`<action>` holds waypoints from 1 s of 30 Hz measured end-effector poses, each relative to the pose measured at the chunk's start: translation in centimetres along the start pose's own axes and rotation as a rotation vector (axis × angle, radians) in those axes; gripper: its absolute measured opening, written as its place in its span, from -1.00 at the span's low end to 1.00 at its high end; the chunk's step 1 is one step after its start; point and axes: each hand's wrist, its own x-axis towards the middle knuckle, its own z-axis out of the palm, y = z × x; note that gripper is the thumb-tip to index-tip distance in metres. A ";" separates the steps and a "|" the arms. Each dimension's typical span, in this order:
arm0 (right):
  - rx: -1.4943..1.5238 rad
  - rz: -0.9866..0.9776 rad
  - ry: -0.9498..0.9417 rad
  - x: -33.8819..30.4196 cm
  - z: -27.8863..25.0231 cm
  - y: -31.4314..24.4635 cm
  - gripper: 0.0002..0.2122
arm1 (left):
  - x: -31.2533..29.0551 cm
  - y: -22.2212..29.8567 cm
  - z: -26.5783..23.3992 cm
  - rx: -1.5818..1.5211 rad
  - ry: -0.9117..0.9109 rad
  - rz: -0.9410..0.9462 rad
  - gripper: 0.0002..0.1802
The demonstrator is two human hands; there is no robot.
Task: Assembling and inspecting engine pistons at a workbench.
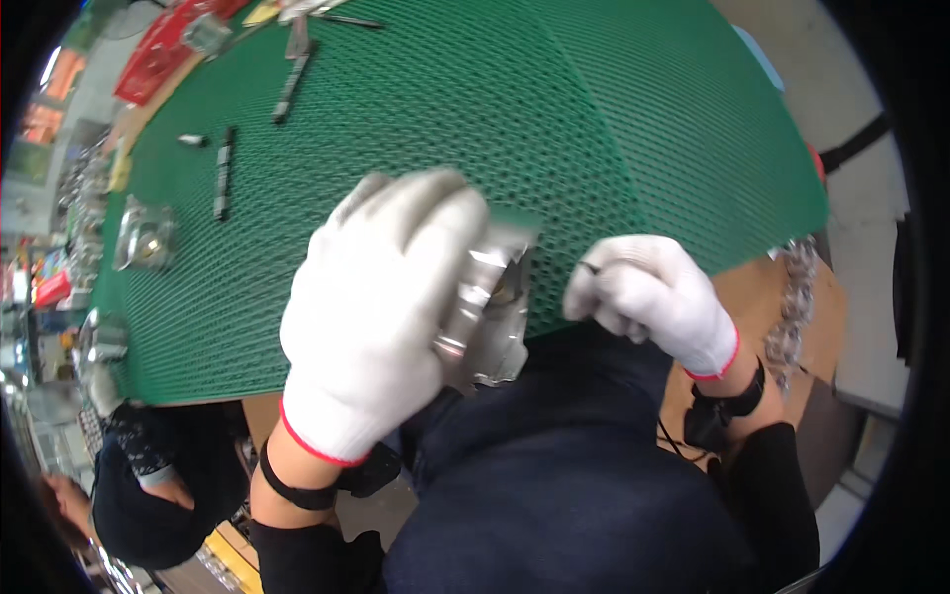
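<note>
My left hand point(381, 287), in a white knitted glove with a red cuff edge, is raised over the green table mat. Its fingers are closed on a shiny silver packet point(500, 317), part clear and part foil-like, which hangs at the hand's right side. Something small inside shows dimly, too blurred to name. To the right of the packet, my right hand point(658, 295), gloved the same way, is closed with fingers curled and thumb pressed in. A tiny dark spot shows at its fingertips; I cannot make out what it is.
Black pens point(224, 173) lie on the green mat point(475, 119) at the left. Beyond my left hand are a clear bag with a small part point(148, 243) and a red package point(163, 49). A co-worker point(163, 485) sits at the left. Silver packets point(792, 317) lie on cardboard at the right.
</note>
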 end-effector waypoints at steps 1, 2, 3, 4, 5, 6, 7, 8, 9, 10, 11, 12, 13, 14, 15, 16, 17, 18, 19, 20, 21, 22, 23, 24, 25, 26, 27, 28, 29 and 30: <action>-0.073 -0.039 0.011 0.2 0.1 -0.3 -0.75 | 0.6 1.7 0.0 0.104 -0.091 0.015 -0.48; -0.112 -0.017 0.001 0.1 -0.2 -0.6 -0.76 | 0.5 3.0 0.8 0.158 -0.050 0.009 -0.52; -0.139 -0.001 0.009 0.0 -0.2 -0.7 -0.76 | 0.5 3.4 1.5 0.211 -0.012 0.026 -0.55; -0.090 -0.039 0.069 0.3 -0.1 -0.3 -0.77 | 0.9 3.3 1.4 0.209 -0.055 -0.004 -0.54; -0.081 -0.033 0.087 0.4 0.1 0.2 -0.77 | 1.3 3.3 1.2 0.210 -0.099 -0.035 -0.53; -0.138 -0.097 0.094 0.6 0.1 0.6 -0.78 | 1.5 3.5 1.2 0.196 -0.100 -0.043 -0.54; -0.196 -0.161 0.099 0.8 0.2 0.9 -0.78 | 1.8 3.4 1.3 0.192 -0.104 -0.034 -0.54; -0.191 -0.158 0.107 1.0 0.2 1.4 -0.78 | 2.2 3.4 1.4 0.196 -0.136 -0.035 -0.55; -0.313 -0.321 0.121 1.1 0.3 1.9 -0.79 | 2.4 3.4 1.3 0.203 -0.167 -0.043 -0.56; -0.436 -0.483 0.134 1.2 0.3 2.3 -0.78 | 2.8 3.4 1.3 0.200 -0.171 -0.043 -0.56; -0.560 -0.643 0.147 1.3 0.3 2.5 -0.77 | 3.4 3.2 1.3 0.151 -0.214 -0.069 -0.58; -0.689 -0.695 0.111 1.2 0.6 2.1 -0.76 | 3.8 3.0 1.0 0.105 -0.254 -0.103 -0.60; -0.690 -0.689 0.106 1.1 0.4 1.7 -0.76 | 4.7 2.8 1.0 0.153 -0.351 -0.135 -0.64; -0.880 -0.700 0.118 0.9 0.1 1.1 -0.76 | 5.7 2.4 1.2 0.157 -0.417 -0.160 -0.66; -1.073 -0.717 0.127 0.8 -0.1 0.4 -0.76 | 6.6 2.1 1.3 0.167 -0.478 -0.188 -0.68; -1.154 -0.729 0.135 0.6 -0.3 0.0 -0.77 | 6.8 1.6 1.6 0.197 -0.443 -0.158 -0.69; -1.162 -0.734 0.123 0.6 -0.3 0.0 -0.77 | 7.1 1.3 1.6 0.196 -0.435 -0.169 -0.69; -1.217 -0.717 0.076 0.5 -0.2 0.3 -0.77 | 7.4 1.0 1.7 0.206 -0.466 -0.152 -0.70; -1.270 -0.701 0.028 0.4 -0.2 0.5 -0.77 | 7.6 0.7 1.7 0.217 -0.497 -0.136 -0.70; -1.226 -0.639 -0.021 0.3 -0.3 0.5 -0.82 | 7.7 0.4 1.7 0.220 -0.518 -0.135 -0.67; -1.223 -0.656 -0.043 0.6 -0.8 0.6 -0.82 | 7.3 0.3 1.6 0.231 -0.518 -0.159 -0.67; -1.007 -0.743 0.037 1.0 -1.5 0.7 -0.84 | 6.8 0.0 1.5 0.162 -0.465 -0.164 -0.65; -0.781 -0.817 0.110 1.6 -2.1 0.7 -0.87 | 6.3 -0.3 1.3 0.099 -0.411 -0.171 -0.64; -0.827 -0.792 0.201 2.0 -2.7 1.0 -0.89 | 5.6 -0.3 1.1 0.083 -0.374 -0.222 -0.50; -0.880 -0.763 0.312 2.2 -3.1 1.0 -0.89 | 4.9 -0.7 0.6 0.090 -0.374 -0.216 -0.50; -0.949 -0.714 0.427 3.2 -3.3 1.1 -0.88 | 3.6 -1.6 0.4 -0.129 -0.217 -0.281 -0.46; -1.012 -0.670 0.538 4.0 -3.2 1.1 -0.85 | 2.1 -2.6 -0.2 -0.338 -0.055 -0.343 -0.41; -1.241 -0.715 0.624 4.7 -3.3 0.7 -0.82 | 0.2 -3.9 0.0 -0.411 0.016 -0.433 -0.37; -1.467 -0.758 0.712 5.0 -3.4 0.1 -0.78 | -1.6 -4.5 0.0 -0.718 0.193 -0.608 -0.39; -1.319 -0.790 0.674 4.7 -2.6 -0.9 -0.73 | -4.1 -5.1 -0.2 -0.678 0.201 -0.627 -0.39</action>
